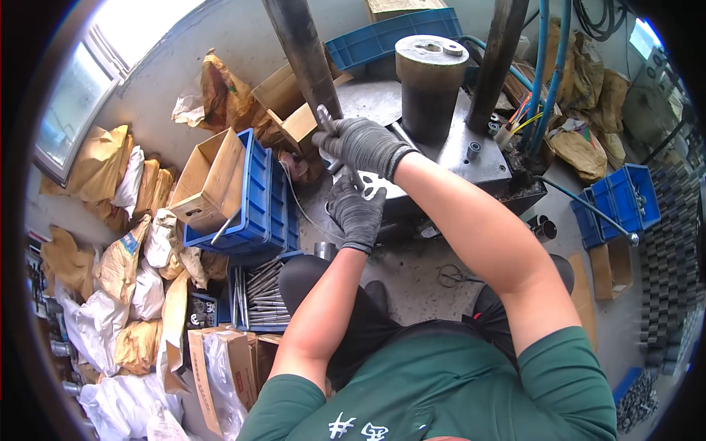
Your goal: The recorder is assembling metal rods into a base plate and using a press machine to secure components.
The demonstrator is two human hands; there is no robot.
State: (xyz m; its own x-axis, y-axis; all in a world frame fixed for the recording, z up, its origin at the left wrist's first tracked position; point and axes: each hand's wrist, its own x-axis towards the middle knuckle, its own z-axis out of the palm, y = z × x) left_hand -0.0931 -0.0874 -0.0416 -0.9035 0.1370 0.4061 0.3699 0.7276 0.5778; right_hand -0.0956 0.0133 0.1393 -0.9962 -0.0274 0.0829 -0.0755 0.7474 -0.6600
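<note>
Two gloved hands, close together, mid-frame in the head view, at the near left edge of a press. Right hand [365,147] is closed around a metal rod [324,116]; rod is tilted, its tip sticking out past the fingers toward the left post [303,51]. Left hand [356,212] sits just below, fingers bent near the rod's lower end; cannot tell whether it grips. Bright metal piece with cutouts [375,184] shows right beside the left fingers, partly covered by them.

Behind the hands: thick dark cylinder [430,95] with a shiny top, standing on the steel base [482,163]; small ring [452,48] on that top. Right post [497,62] beside it, blue hoses [555,77] farther right.

Left side: blue crate [254,198] with an open cardboard box [209,180] in it; many metal rods [266,294] lying in a bin near the left knee; paper and white bags piled farther left. Steel cup-like part [324,251] stands near the left wrist. Scissors [457,275] on the floor between the legs. Blue bins [625,198] at right, ball-ended lever [588,211] in front of them.
</note>
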